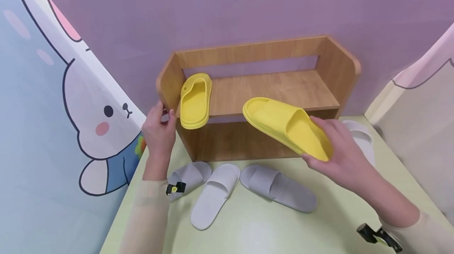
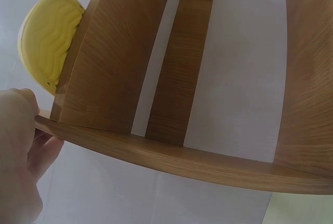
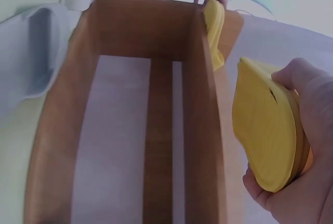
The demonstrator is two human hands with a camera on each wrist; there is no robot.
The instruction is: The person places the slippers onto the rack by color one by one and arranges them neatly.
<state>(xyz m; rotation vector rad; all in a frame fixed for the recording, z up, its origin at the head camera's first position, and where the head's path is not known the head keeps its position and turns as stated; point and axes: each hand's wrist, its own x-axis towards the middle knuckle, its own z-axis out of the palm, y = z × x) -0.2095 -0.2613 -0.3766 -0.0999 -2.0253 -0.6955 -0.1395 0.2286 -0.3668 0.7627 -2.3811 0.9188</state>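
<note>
A wooden shoe rack (image 1: pixel 274 90) stands against the purple wall. On its upper shelf, at the left end, lies one yellow slipper (image 1: pixel 196 106), its heel sticking out past the front edge. My left hand (image 1: pixel 159 134) pinches the front edge of the rack's left side panel (image 2: pixel 125 148) between thumb and fingers, just beside that slipper. My right hand (image 1: pixel 342 155) holds a second yellow slipper (image 1: pixel 273 116) by its heel end, toe pointing left toward the rack. In the right wrist view the held slipper (image 3: pixel 265 125) is raised off the shelf, with its sole toward the camera.
In front of the rack on the pale green surface lie a grey slipper (image 1: pixel 193 175), a white slipper (image 1: pixel 213 199) and another grey slipper (image 1: pixel 280 191). Another white slipper (image 1: pixel 363 139) shows partly behind my right hand. A rabbit-printed panel (image 1: pixel 103 128) borders the left side.
</note>
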